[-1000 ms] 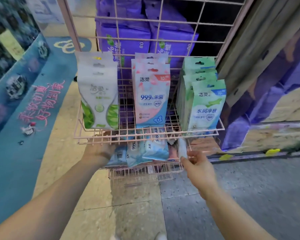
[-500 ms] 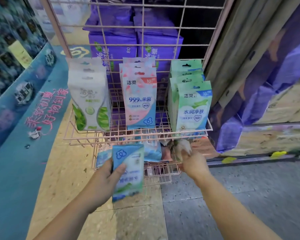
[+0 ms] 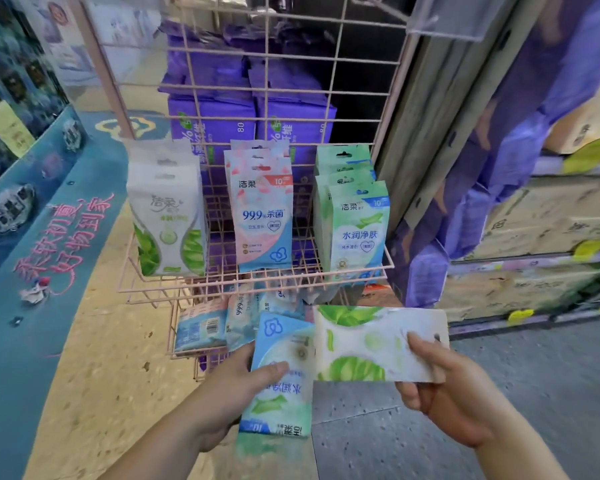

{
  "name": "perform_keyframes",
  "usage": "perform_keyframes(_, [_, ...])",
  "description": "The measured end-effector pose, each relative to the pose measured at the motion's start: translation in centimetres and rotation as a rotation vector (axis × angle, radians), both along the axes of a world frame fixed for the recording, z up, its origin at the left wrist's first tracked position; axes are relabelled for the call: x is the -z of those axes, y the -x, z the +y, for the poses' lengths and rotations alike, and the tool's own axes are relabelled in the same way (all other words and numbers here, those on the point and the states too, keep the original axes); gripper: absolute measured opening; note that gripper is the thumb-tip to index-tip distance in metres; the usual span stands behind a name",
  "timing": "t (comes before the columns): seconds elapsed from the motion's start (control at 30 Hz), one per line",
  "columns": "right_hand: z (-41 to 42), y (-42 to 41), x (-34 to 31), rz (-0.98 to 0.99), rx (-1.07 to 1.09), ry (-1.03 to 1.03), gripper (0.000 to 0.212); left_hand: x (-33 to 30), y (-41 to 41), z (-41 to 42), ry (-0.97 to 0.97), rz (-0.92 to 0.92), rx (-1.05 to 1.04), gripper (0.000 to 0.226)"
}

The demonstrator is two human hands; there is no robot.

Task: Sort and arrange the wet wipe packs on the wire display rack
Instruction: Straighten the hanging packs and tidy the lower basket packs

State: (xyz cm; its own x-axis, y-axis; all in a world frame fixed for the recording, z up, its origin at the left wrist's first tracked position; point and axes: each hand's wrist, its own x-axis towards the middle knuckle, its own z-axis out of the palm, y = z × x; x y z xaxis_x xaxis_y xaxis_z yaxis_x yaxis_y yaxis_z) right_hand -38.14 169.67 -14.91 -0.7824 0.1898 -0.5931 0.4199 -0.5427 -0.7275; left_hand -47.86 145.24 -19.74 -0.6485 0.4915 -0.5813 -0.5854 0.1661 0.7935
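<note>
Shop aisle, speckled floor, teal floor graphic with pink lettering off to the left, purple bulk packs stacked behind a pink wire display rack. Upper shelf already looks tidy: white-and-green row on the left, pink-and-blue row in the middle, green-and-blue row on the right, all standing upright. Lower basket is a jumble of loose packs lying flat.

So this reads as mid-sort, pulling strays from below. The person's left hand grips a green-and-blue pack upside down, thumb across its face. Their right hand pinches a white-and-green pack sideways by its end, just beside the other one, both near the front of the basket.

Next move probably: flip each upright and slot it into its matching row, far left for the white one, far right for the green-and-blue one. The hands would have to cross or swap, since each pack sits on the wrong side.
</note>
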Motion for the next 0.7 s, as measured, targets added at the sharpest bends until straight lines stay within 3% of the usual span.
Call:
perform_keyframes(0.03, [-0.7,0.3,-0.4,0.025,-0.031,0.035,0.021,-0.8,-0.2,-0.4,0.002,0.005,-0.024,0.027])
perform_keyframes(0.13, [-3.4,2.1,-1.9,0.133,-0.227,-0.006,0.036,-1.9,-0.3,-1.8,-0.01,0.056,-0.08,0.065])
perform_keyframes(0.23, [-5.3,4.5,-3.6,0.189,-0.283,-0.143,0.044,-2.9,-0.2,-4.0,-0.132,0.118,-0.162,0.053])
perform_keyframes(0.37, [-8.7,7.2,-5.1,0.331,-0.276,-0.086,0.067,-4.8,0.0,-7.0,-0.136,0.228,-0.246,0.051])
perform_keyframes(0.5, [-14.2,8.9,-6.7,0.409,-0.414,-0.441,0.014,-5.1,-0.4,-9.5,-0.004,0.287,-0.462,0.044])
perform_keyframes(0.57, [-15.2,11.0,-7.4,0.467,-0.402,-0.582,0.017,-5.4,-0.5,-10.9,0.017,0.282,-0.589,0.023])
perform_keyframes(0.7, [-16.5,16.8,-6.7,0.495,-0.38,-0.834,0.025,-6.9,-0.6,-13.6,0.019,0.278,-0.729,0.007])
